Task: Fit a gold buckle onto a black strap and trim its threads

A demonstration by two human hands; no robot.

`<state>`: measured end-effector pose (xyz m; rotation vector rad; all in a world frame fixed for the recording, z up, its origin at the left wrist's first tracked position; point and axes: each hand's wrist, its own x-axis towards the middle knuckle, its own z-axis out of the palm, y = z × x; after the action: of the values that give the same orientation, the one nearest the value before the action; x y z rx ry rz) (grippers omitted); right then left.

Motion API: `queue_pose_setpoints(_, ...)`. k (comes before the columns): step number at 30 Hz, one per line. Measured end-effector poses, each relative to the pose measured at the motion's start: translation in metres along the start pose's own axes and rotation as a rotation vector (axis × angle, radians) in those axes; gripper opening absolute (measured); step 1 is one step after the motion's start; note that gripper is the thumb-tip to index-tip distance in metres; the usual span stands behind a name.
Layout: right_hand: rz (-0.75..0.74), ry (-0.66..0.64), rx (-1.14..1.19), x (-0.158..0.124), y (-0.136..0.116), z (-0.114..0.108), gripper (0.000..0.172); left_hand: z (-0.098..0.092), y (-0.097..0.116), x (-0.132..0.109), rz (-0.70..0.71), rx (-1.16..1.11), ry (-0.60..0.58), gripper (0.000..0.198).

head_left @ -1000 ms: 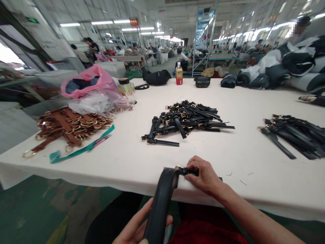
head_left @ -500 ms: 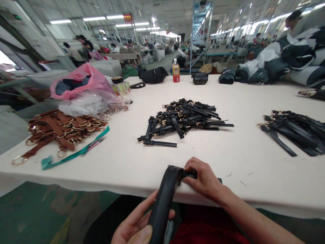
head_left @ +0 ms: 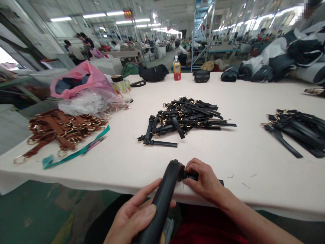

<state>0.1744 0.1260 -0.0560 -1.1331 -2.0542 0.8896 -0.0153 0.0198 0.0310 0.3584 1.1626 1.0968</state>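
My left hand (head_left: 132,218) is wrapped round a long black tool (head_left: 162,200), whose upper end rests at the table's near edge. My right hand (head_left: 203,181) lies on the table beside that end, its fingers pinched on a short black strap (head_left: 193,176) and holding it against the tool's tip. A heap of black straps with gold buckles (head_left: 185,118) lies in the middle of the white table (head_left: 243,149), beyond both hands.
A second pile of black straps (head_left: 297,130) lies at the right. Brown straps with gold rings (head_left: 61,128), a teal ribbon (head_left: 76,152) and plastic bags (head_left: 86,89) sit at the left. A drink bottle (head_left: 177,67) and dark bags stand at the far edge. People work in the background.
My left hand has slid up the black tool and the tool has risen slightly towards the table edge. My right hand stays on the small strap.
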Motion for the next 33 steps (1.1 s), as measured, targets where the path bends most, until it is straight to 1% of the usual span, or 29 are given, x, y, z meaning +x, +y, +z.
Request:
queue_pose_setpoints(2,0.008,0.015,0.002,0.0,0.001,0.001,0.013,0.003,0.01,0.001,-0.026,0.025,-0.031,0.052)
queue_pose_setpoints(7,0.005,0.052,0.006,-0.002,0.001,0.002,0.011,0.016,0.032,0.004,-0.031,0.138,-0.14,0.041)
queue_pose_setpoints(12,-0.006,0.035,0.009,-0.002,0.001,0.001,0.01,0.015,0.038,0.012,-0.041,0.177,-0.233,0.041)
queue_pose_setpoints(15,0.007,0.021,0.009,-0.002,0.001,0.001,0.011,0.013,0.039,0.011,-0.032,0.152,-0.23,0.04)
queue_pose_setpoints(20,0.022,0.009,0.013,-0.001,0.0,0.001,0.013,0.012,0.04,-0.002,-0.044,0.142,-0.106,0.042)
queue_pose_setpoints(22,0.022,0.005,0.016,-0.001,0.0,0.001,0.014,0.01,0.039,-0.005,-0.051,0.132,-0.084,0.046)
queue_pose_setpoints(24,0.025,-0.002,0.017,0.0,0.0,0.0,0.014,0.009,0.04,-0.005,-0.052,0.156,-0.105,0.05)
queue_pose_setpoints(27,0.026,-0.01,0.006,0.0,-0.001,-0.001,0.013,0.009,0.041,0.001,-0.027,0.237,-0.146,0.049)
queue_pose_setpoints(33,0.025,-0.017,-0.008,0.0,-0.001,-0.002,0.015,0.018,0.036,0.009,0.038,0.262,-0.161,0.047)
